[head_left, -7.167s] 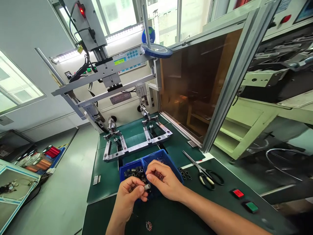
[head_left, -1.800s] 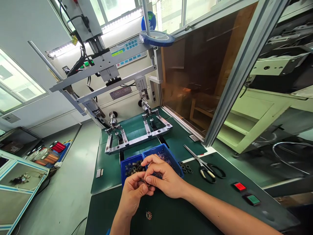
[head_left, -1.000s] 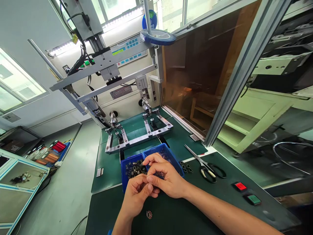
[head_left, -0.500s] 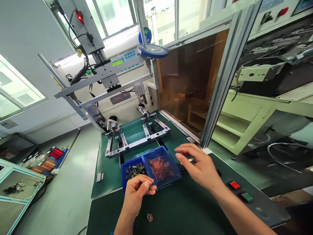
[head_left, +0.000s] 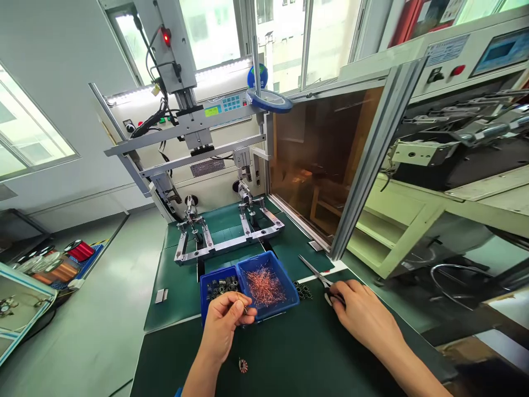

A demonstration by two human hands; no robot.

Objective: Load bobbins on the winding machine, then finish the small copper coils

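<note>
My left hand [head_left: 225,325] is closed in a pinch on a small part with a thin copper wire, held just in front of the blue bin of dark ring cores [head_left: 217,286]. My right hand [head_left: 363,317] rests on the green table over the handles of the scissors [head_left: 316,271], fingers curled onto them; the blades point away to the upper left. Beside the cores stands a blue bin of copper wire pieces [head_left: 266,284]. A small wound coil [head_left: 243,365] lies on the mat near my left wrist.
A winding machine with two metal fixtures [head_left: 225,231] stands at the back of the green table [head_left: 289,358]. Several black ring cores [head_left: 303,289] lie right of the bins. An open framed door panel [head_left: 322,160] rises on the right. Wire spools [head_left: 61,264] sit far left.
My right hand left the left hand, swung right across the bins and came down on the scissors' handles. The left hand stayed in place, still pinching the small part.
</note>
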